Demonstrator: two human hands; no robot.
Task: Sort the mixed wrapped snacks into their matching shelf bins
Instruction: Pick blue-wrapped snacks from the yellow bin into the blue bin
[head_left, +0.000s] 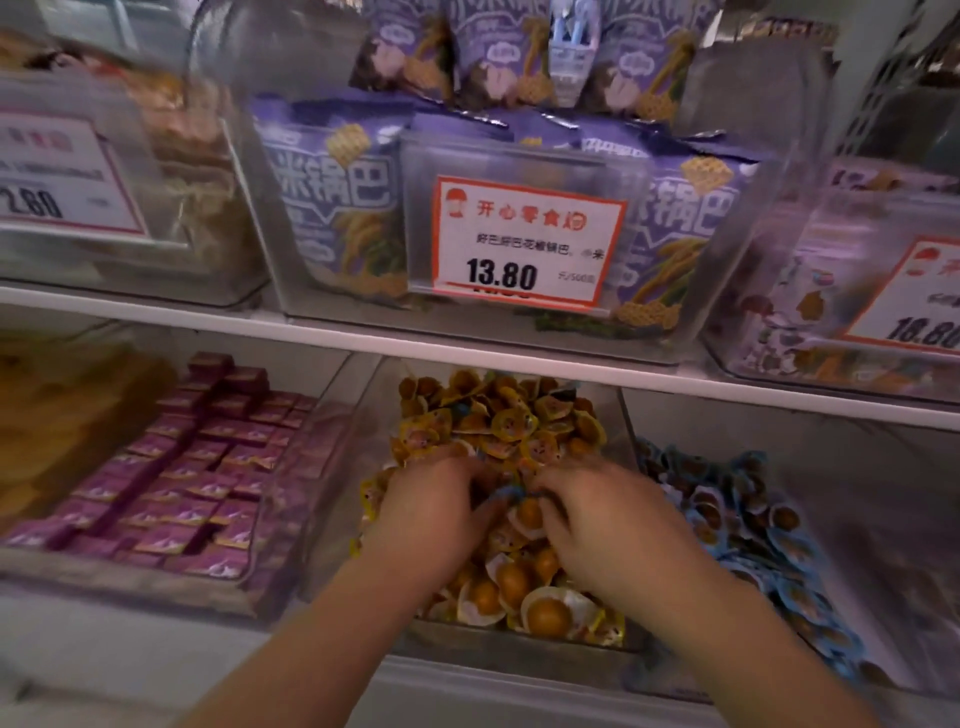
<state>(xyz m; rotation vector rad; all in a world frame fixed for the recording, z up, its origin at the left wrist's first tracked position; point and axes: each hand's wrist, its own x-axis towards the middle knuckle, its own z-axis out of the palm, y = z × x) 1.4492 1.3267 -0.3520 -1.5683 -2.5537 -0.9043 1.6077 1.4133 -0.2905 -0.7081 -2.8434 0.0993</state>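
We logged a clear upper-shelf bin (727, 291) of purple bags (332, 208). Below it, the middle bin (519, 649) held yellow-wrapped snacks (498, 421); our left hand (431, 514) and right hand (613, 525) were curled among them, grip unclear. Blue-wrapped snacks (748, 525) filled the right-edge bin.

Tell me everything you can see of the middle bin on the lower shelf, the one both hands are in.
The clear plastic bin sits under the white shelf edge, heaped with yellow-wrapped brown round snacks. Both the left hand and right hand dig into the pile, with a blue wrapper between their fingertips. Similar bins flank it.
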